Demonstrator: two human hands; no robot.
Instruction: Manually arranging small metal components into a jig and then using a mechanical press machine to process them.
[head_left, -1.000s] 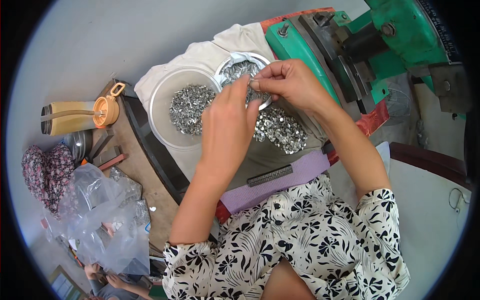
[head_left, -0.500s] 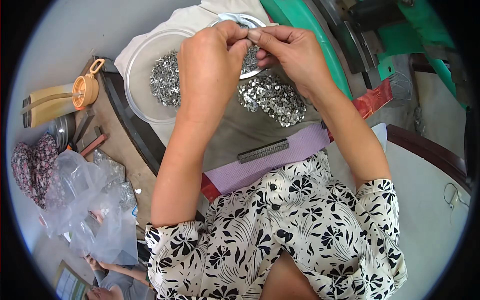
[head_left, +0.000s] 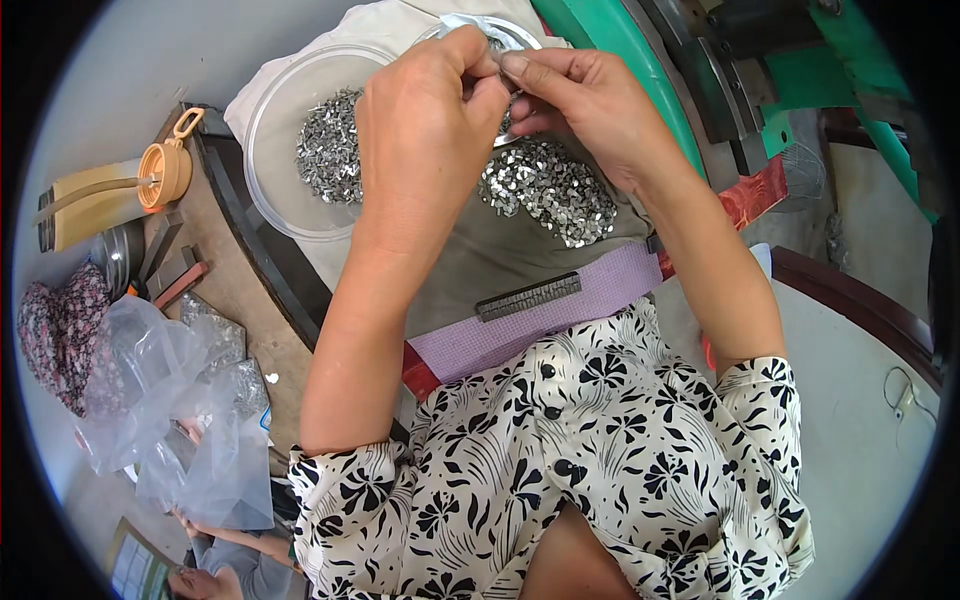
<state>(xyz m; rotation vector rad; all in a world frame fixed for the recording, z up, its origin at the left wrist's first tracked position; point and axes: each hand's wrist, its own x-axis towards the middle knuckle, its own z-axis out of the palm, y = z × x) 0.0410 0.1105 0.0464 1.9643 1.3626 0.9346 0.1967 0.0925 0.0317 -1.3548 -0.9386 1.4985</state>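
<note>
Left hand (head_left: 425,120) and right hand (head_left: 605,110) have moved higher in the frame than a second ago, and my view has shifted with them. I see them together at their tips, upper centre, in front of a round bowl (head_left: 527,33); whether they pinch a piece between them, I cannot tell. Just below, a heap of small silvery pieces (head_left: 550,190) lies on the cloth-covered bench (head_left: 445,275). Toward the upper left, I have a translucent basin (head_left: 272,170) holding metal bits (head_left: 328,150).
</note>
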